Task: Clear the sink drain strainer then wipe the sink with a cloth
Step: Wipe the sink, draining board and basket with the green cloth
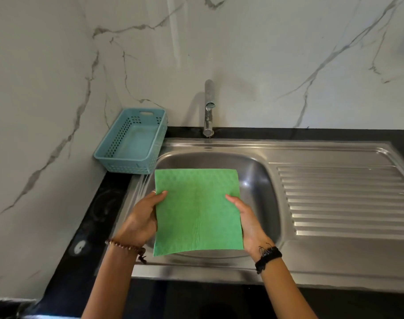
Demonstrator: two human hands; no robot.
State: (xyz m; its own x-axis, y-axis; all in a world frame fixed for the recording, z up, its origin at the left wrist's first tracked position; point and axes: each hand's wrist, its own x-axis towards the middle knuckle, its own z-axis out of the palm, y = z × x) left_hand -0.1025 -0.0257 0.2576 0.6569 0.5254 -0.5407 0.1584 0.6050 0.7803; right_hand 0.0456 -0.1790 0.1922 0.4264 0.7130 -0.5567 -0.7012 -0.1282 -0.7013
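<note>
A square green cloth (197, 210) is spread flat above the steel sink (258, 178). My left hand (143, 217) pinches its left edge, thumb on top. My right hand (247, 222) pinches its right edge the same way. The cloth covers most of the basin's floor, so the drain strainer is hidden from view.
A chrome tap (208, 107) stands behind the basin against the marble wall. A blue perforated basket (132, 141) sits on the black counter at the sink's back left. The ribbed draining board (346, 201) stretches to the right.
</note>
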